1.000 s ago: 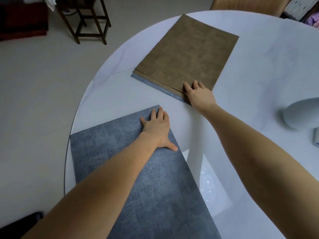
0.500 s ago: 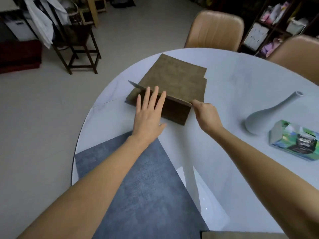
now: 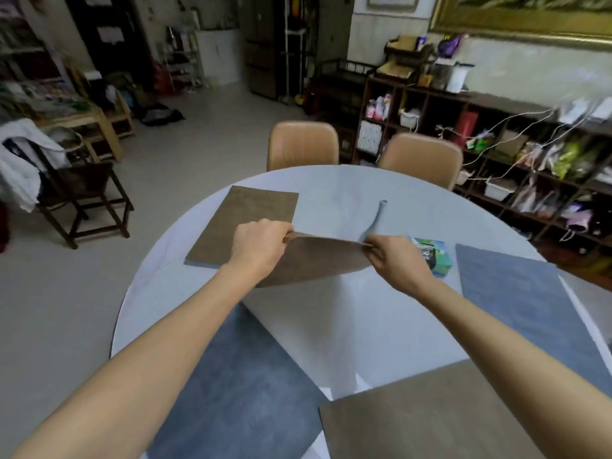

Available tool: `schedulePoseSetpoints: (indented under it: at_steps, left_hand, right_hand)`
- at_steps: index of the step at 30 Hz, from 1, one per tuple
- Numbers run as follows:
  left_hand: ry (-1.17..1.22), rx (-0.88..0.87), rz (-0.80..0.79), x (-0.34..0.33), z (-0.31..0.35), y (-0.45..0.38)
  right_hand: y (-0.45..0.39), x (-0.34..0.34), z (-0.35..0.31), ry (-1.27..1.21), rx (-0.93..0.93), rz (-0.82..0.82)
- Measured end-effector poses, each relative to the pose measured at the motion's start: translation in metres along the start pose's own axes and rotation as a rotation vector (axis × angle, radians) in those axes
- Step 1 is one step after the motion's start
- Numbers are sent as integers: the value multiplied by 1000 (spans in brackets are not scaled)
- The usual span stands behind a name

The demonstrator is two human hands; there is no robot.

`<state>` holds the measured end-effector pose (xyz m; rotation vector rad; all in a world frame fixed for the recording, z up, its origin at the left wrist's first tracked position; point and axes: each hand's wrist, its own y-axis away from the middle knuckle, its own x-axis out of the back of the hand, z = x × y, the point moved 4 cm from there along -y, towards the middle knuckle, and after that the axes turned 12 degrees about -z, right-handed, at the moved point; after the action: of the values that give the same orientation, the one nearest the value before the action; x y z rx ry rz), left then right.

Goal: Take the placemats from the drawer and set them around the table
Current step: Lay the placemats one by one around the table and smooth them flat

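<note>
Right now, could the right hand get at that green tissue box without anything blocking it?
Probably yes, once freed. The tissue box sits just beside the right hand with nothing between them. But that hand and the left hand both hold the lifted brown placemat, so it would have to let go first.

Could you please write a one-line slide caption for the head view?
Both hands, left and right, lift a brown placemat above the round table, four mats already laid.

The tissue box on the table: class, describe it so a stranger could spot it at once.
Start at the round white table, then find the slim grey vase near its middle. Just right of it, partly behind the right hand, sits the tissue box, the only green, printed thing among flat plain mats.
</note>
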<state>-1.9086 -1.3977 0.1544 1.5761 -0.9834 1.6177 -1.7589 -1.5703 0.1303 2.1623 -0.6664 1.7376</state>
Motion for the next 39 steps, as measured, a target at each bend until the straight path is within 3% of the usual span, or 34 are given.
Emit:
schedulePoseSetpoints:
  at_steps: [3, 10, 16, 26, 31, 35, 39]
  left_hand:
    - [-19, -136, 85, 39, 80, 6]
    - [126, -307, 319, 111, 280, 38]
    - [162, -425, 338, 123, 475, 66]
    - [166, -590, 189, 65, 680, 15]
    - [173, -648, 71, 11, 739, -48]
    - [160, -672, -76, -22, 775, -99]
    - [125, -677, -117, -31, 802, -144]
  right_hand:
    - [47, 32, 28, -18, 0, 6]
    - [183, 116, 145, -178, -108, 456]
    - [321, 178, 274, 2, -308, 685]
    - [401, 206, 462, 431, -525, 483]
    - [378, 186, 544, 501, -556, 229]
    - [351, 173, 600, 495, -548, 104]
    - [321, 175, 655, 453, -479, -10]
